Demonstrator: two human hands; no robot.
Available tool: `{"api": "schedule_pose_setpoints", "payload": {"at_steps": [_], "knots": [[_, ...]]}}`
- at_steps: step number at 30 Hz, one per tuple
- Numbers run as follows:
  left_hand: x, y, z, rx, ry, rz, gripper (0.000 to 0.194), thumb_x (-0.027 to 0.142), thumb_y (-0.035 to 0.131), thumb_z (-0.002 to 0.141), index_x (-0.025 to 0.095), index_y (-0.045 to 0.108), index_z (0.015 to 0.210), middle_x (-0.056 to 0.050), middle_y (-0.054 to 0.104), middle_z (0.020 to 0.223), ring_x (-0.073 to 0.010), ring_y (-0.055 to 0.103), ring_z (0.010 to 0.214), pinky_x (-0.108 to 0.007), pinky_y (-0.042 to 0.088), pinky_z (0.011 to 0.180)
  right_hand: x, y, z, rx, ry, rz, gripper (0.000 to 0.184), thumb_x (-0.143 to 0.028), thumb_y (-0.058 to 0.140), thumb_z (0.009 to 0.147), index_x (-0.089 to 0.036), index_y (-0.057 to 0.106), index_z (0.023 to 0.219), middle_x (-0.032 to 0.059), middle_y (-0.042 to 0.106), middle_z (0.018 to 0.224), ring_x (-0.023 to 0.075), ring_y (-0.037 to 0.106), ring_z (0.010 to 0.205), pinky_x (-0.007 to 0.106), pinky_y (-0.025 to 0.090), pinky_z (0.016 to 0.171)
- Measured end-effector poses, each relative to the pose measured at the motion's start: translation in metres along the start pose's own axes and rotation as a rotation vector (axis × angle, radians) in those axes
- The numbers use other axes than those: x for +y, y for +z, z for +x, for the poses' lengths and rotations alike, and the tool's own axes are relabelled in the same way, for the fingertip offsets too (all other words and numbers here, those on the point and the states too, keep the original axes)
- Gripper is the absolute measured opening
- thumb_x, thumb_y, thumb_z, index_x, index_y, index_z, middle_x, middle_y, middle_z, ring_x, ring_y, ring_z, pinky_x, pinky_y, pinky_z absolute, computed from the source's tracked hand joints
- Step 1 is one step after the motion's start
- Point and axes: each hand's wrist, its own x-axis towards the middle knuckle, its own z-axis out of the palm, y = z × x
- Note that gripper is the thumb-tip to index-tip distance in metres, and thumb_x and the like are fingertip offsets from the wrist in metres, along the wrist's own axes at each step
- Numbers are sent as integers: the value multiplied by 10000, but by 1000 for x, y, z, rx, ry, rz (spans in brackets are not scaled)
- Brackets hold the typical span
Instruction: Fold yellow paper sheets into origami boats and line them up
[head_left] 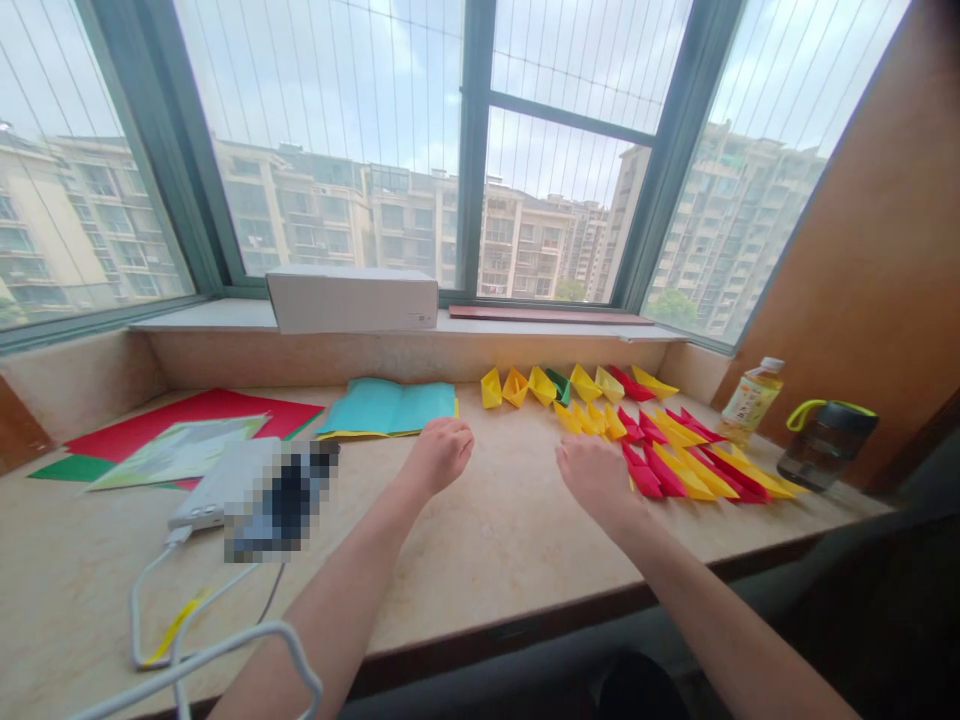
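Observation:
My left hand [442, 455] is curled into a loose fist above the stone sill, just by the corner of a stack of blue and yellow paper [390, 407]. Nothing shows between its fingers. My right hand [596, 478] is also closed, knuckles up, with no object visible in it. It is beside rows of folded paper boats, partly covering the nearest ones. Among them are a yellow boat [491, 388], a green boat [558, 386] and a red boat [661, 470]. Bare sill lies between the two hands.
On the left are red paper [217, 408], a white power bank [232, 480] with a white cable [225, 650], and a pixelated patch. A bottle [752, 400] and a dark cup [829, 440] stand on the right. Behind is a white box [352, 302] below the windows.

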Motion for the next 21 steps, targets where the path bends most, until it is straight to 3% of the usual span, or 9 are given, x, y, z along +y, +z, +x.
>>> {"api": "schedule_pose_setpoints", "payload": {"at_steps": [6, 12, 16, 21], "knots": [[-1, -1, -2, -23, -153, 43, 254, 185, 469, 919, 152, 685, 789, -109, 690, 868, -229, 631, 871, -354, 459, 802, -70, 19, 34, -62, -214, 310, 267, -218, 440, 947, -141, 695, 958, 156, 722, 961, 264, 664, 948, 340, 451, 826], [-6, 0, -5, -20, -195, 96, 233, 187, 469, 921, 157, 689, 850, -106, 699, 867, -229, 643, 866, -349, 463, 789, -130, 40, 81, -79, -305, 463, 337, -194, 470, 907, -172, 660, 1184, 104, 739, 1042, 209, 667, 984, 275, 456, 842], [-7, -1, -4, -22, -212, 85, 217, 165, 479, 904, 162, 663, 789, -116, 691, 867, -240, 634, 878, -359, 457, 801, -151, 51, 96, -88, -347, 508, 346, -183, 462, 902, -213, 670, 1177, 77, 734, 1052, 208, 657, 971, 279, 457, 835], [-2, -3, -4, -22, -225, 96, 237, 174, 453, 918, 158, 654, 795, -123, 685, 862, -239, 624, 855, -373, 453, 804, -155, 67, 97, -130, -352, 521, 249, -250, 505, 910, -192, 709, 1041, 87, 713, 1025, 208, 635, 958, 261, 434, 801]]}}
